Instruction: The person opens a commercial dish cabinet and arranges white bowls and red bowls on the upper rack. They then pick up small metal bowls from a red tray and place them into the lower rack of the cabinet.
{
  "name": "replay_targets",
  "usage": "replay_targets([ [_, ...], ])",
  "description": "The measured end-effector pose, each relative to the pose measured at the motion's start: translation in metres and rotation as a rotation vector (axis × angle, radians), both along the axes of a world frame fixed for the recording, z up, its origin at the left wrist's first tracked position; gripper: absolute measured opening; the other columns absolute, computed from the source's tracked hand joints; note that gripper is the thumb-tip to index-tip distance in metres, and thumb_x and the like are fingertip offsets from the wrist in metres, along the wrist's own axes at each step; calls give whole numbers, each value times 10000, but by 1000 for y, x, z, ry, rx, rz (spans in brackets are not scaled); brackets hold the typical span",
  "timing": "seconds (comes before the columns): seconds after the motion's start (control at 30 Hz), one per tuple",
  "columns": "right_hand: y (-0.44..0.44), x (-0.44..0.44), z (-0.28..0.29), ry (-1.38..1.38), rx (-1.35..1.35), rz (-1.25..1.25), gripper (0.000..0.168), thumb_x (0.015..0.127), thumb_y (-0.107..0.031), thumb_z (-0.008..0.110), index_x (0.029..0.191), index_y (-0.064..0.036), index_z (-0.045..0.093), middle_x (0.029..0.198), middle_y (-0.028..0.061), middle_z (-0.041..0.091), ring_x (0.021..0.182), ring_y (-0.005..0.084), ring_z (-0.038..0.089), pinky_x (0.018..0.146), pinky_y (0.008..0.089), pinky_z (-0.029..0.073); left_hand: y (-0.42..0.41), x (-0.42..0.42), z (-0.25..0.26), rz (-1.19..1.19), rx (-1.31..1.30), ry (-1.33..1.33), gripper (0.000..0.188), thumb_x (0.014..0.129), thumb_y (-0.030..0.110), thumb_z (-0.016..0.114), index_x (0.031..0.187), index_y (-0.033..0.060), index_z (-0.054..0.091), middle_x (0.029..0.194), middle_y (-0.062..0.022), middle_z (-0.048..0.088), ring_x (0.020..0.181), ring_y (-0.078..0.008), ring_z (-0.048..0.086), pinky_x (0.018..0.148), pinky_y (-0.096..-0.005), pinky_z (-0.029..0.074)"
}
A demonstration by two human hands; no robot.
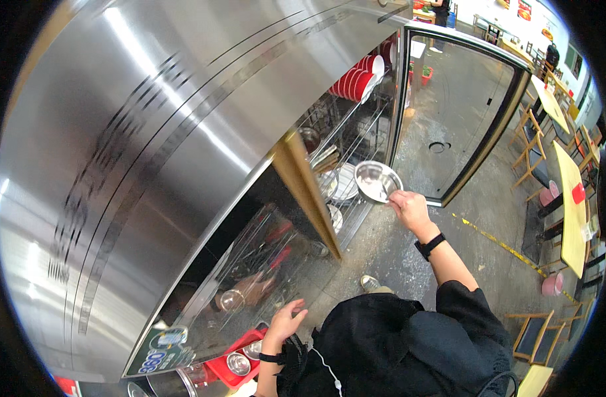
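My right hand [409,209] grips the rim of a round stainless steel bowl [370,178], held just outside the doorway of a steel dish cabinet [193,124]. Behind the bowl, white plates [343,184] sit on a wire rack [365,134] inside. Red bowls with pale insides [355,84] stand tilted in a row on the upper shelf. My left hand [286,317] holds nothing; its fingers are apart, near the cabinet's glass door [263,268]. Below that hand, a red plastic tray [232,377] contains small metal bowls [238,363].
The other glass door [461,109] is swung outward at the right. A gold-edged door frame [308,198] rises beside the opening. Wooden chairs [531,149] and pale tables [568,208] line the right side. Pink buckets [552,284] stand near them. Two people are far off.
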State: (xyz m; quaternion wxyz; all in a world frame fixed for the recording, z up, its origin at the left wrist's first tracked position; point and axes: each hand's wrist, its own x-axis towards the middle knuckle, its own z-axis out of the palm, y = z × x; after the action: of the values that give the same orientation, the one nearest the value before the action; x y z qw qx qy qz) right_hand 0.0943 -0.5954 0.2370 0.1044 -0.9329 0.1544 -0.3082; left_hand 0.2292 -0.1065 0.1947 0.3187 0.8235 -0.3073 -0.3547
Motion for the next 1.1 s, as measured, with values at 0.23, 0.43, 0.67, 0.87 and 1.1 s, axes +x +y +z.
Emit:
replay_targets([
  [0.23,-123,88,11,-22,-158,167,150,851,-97,641,986,-90,707,1005,70,738,850,290,720,770,419,581,-102,-14,-5,-36,158,32,575,990,324,729,1460,16,605,1361,-171,727,1227,-283,713,1033,-396,547],
  [0.43,-171,155,5,30,-215,247,118,885,-164,613,943,-101,693,933,70,685,856,291,701,764,435,564,-142,-26,3,-5,191,-39,623,984,390,720,1475,27,596,1387,-189,707,1259,-319,698,1058,-419,538],
  [0.67,-206,219,-7,210,-241,239,208,846,-108,609,1000,-86,747,1008,81,728,993,292,703,866,412,587,-148,-41,14,134,241,-71,655,978,464,700,1478,52,603,1393,-193,699,1253,-363,692,1069,-443,532],
  [0.87,-217,264,-16,311,-220,199,200,857,-114,624,978,-103,782,1049,111,766,1010,298,724,857,425,601,-140,-55,12,263,282,-48,650,978,452,699,1481,53,601,1381,-192,706,1213,-372,709,1055,-444,544],
  [1.1,-230,283,-34,224,99,231,377,878,-181,745,1229,-45,718,1201,280,703,1162,467,659,989,535,557,-134,-57,-2,319,268,-65,623,972,428,703,1463,55,616,1330,-191,731,1203,-369,712,1037,-447,554],
])
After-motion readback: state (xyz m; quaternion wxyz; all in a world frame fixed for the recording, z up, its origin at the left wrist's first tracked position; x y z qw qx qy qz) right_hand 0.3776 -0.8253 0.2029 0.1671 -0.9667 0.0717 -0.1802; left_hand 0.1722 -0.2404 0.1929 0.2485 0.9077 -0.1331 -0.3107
